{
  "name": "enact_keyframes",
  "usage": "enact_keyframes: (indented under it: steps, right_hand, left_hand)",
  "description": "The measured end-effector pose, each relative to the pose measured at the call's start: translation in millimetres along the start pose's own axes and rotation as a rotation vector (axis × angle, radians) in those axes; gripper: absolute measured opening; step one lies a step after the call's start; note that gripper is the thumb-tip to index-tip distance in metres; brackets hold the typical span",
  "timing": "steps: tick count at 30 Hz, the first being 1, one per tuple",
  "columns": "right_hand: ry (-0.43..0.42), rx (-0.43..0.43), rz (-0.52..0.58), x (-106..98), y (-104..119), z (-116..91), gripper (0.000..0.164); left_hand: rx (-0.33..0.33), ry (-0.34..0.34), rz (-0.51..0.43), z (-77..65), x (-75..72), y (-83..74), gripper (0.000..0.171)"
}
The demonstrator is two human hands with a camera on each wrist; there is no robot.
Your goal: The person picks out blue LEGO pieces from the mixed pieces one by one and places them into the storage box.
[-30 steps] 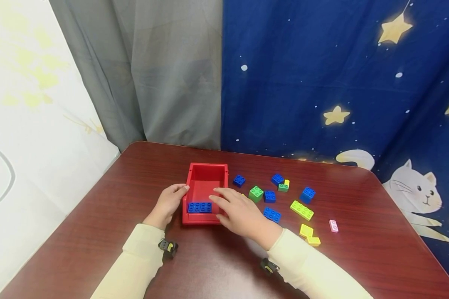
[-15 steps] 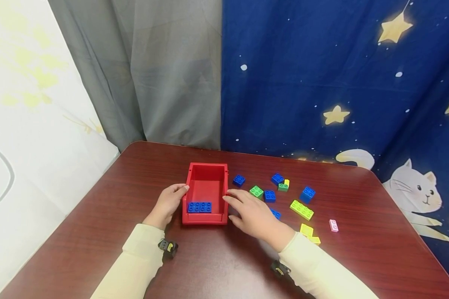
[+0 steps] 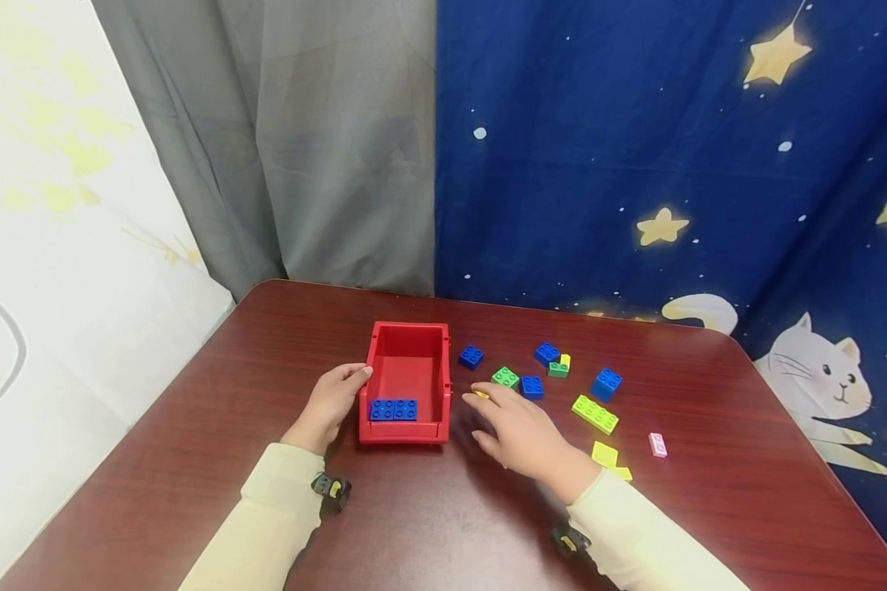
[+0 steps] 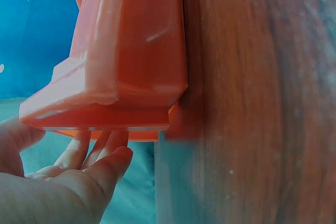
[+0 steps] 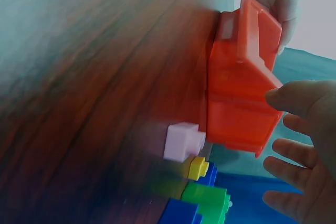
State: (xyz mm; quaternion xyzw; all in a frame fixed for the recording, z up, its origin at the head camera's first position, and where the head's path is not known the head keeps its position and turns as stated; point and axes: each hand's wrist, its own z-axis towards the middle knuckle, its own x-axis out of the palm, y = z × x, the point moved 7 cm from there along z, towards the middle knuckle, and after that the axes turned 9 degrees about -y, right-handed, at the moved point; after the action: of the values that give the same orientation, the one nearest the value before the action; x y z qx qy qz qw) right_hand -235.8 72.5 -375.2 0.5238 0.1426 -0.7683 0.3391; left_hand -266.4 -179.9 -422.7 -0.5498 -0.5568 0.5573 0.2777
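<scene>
From here I judge this a reaching step: my left hand (image 3: 333, 404) grips the red box (image 3: 403, 432) by its left rim, two blue bricks (image 3: 383, 410) inside its near end, while my right hand (image 3: 523, 432), fingers parted, holding nothing, hangs near loose bricks (image 3: 505, 377), seemingly needing a narrow pinch.

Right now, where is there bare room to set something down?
Bare: the table left of the left hand; between the sleeves, in front of the tray; inside the tray, beyond its two blue bricks. Crowded: right of the tray, around the green brick and the right hand.
</scene>
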Motion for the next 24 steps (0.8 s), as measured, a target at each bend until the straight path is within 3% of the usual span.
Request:
enact_keyframes:
  steps: [24]
  right_hand:
    - [0.010, 0.129, -0.084, -6, -37, -23, 0.046]
  left_hand:
    - [0.002, 0.004, 0.001, 1.2, -0.7, 0.5, 0.049]
